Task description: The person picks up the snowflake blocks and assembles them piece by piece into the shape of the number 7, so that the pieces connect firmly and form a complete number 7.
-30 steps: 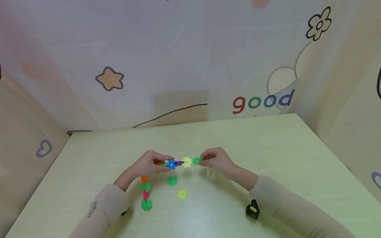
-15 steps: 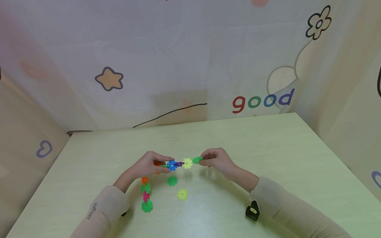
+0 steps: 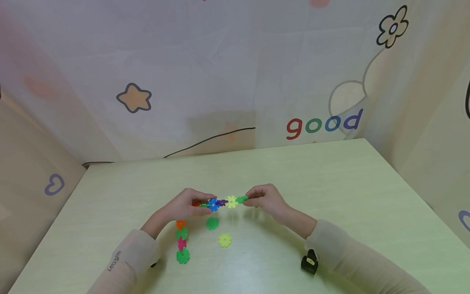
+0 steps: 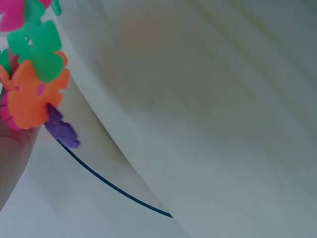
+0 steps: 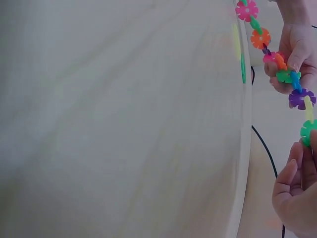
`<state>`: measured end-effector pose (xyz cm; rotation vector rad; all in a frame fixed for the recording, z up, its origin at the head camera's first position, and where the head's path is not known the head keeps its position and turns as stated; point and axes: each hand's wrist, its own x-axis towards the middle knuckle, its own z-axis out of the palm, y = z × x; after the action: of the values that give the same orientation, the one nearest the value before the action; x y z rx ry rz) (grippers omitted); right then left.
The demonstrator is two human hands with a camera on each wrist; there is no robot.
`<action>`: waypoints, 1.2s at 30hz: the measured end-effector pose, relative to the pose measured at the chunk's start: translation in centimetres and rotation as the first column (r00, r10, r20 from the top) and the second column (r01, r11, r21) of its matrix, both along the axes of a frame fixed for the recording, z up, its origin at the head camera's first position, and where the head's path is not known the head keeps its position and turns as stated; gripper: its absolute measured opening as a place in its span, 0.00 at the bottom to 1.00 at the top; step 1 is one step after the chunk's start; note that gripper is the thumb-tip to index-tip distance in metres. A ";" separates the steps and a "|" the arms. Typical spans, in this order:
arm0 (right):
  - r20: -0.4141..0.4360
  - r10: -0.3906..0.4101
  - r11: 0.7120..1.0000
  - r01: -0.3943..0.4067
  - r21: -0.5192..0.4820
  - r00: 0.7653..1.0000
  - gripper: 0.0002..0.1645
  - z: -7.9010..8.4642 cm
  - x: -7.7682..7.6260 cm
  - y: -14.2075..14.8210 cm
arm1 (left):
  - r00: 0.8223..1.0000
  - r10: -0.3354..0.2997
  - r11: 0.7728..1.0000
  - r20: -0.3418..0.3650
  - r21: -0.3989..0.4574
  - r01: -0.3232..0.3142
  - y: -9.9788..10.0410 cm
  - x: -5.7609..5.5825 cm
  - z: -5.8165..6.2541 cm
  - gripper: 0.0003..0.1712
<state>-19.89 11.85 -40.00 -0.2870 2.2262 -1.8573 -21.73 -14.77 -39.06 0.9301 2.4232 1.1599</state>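
A chain of notched plastic snowflake discs spans my two hands above the table. My left hand [image 3: 183, 205] grips it around the blue disc [image 3: 213, 205]; its palm side hides some links. Rightward come a purple disc [image 3: 222, 202] and a yellow disc [image 3: 231, 201]. Thumb and fingers of my right hand [image 3: 267, 201] pinch a green disc [image 3: 241, 199], which meets the yellow one's edge, also in the right wrist view. From my left hand the other end hangs down: an orange disc [image 3: 180, 224], a pink disc [image 3: 182, 244] and a bottom green disc [image 3: 182, 256].
On the pale table [image 3: 312, 171] lie a loose green disc [image 3: 212, 223] and a loose yellow disc [image 3: 225, 240], in front of my hands. A black wrist-worn device [image 3: 310, 261] hangs under my right sleeve. Printed cloth [image 3: 220, 73] encloses the back and sides.
My right hand has moved slightly left, bringing its green disc from beside the yellow disc into contact with it. The green disc now looks more edge-on. My left hand has barely shifted.
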 end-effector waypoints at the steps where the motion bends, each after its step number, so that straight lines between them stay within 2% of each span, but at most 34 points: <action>1: -0.001 -0.002 1.000 0.002 0.001 1.000 0.09 0.1 0.0 0.0 | 1.000 -0.015 1.000 -0.012 -0.006 0.015 0.1 0.0 0.0 0.24; 5: -0.010 -0.012 1.000 0.012 0.019 1.000 0.08 0.2 0.0 -0.1 | 0.998 -0.063 0.998 -0.021 -0.016 0.063 0.8 0.2 0.0 0.25; 9: -0.038 -0.009 0.998 0.012 0.061 0.999 0.07 0.5 0.1 -0.3 | 0.997 -0.078 0.997 -0.011 -0.006 0.078 1.9 0.4 0.1 0.25; 14: -0.062 0.009 0.996 -0.004 0.084 0.998 0.07 0.9 0.1 -0.7 | 0.998 -0.066 0.998 -0.022 0.019 0.067 3.2 0.4 0.1 0.23; 17: -0.066 0.020 0.995 -0.014 0.096 0.998 0.06 2.0 0.6 -0.8 | 0.999 -0.044 0.999 -0.032 0.026 0.045 3.5 0.4 0.2 0.22; 21: -0.088 0.043 0.992 -0.032 0.124 0.995 0.05 2.0 0.5 -0.7 | 0.998 -0.045 0.998 -0.043 0.037 0.047 3.6 0.5 0.2 0.20; 24: -0.103 0.064 0.989 -0.049 0.137 0.993 0.05 1.1 -0.1 -0.7 | 0.995 -0.074 0.996 -0.066 0.045 0.077 3.5 0.6 0.3 0.18; 28: -0.124 0.088 0.986 -0.069 0.150 0.988 0.05 1.0 -0.2 -0.9 | 0.990 -0.106 0.993 -0.090 0.043 0.110 3.5 0.7 0.4 0.17; 30: -0.137 0.093 0.986 -0.071 0.154 0.986 0.05 1.0 -0.2 -1.0 | 0.990 -0.104 0.993 -0.093 0.040 0.108 3.5 0.7 0.5 0.17; 36: -0.142 0.091 0.981 -0.064 0.185 0.986 0.05 1.0 -0.3 -1.0 | 0.997 -0.048 0.998 -0.056 0.026 0.050 3.3 0.5 0.6 0.19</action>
<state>-20.16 10.81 -39.01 -0.4883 2.4251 -1.6299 -21.18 -11.42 -38.51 1.0374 2.4190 1.1677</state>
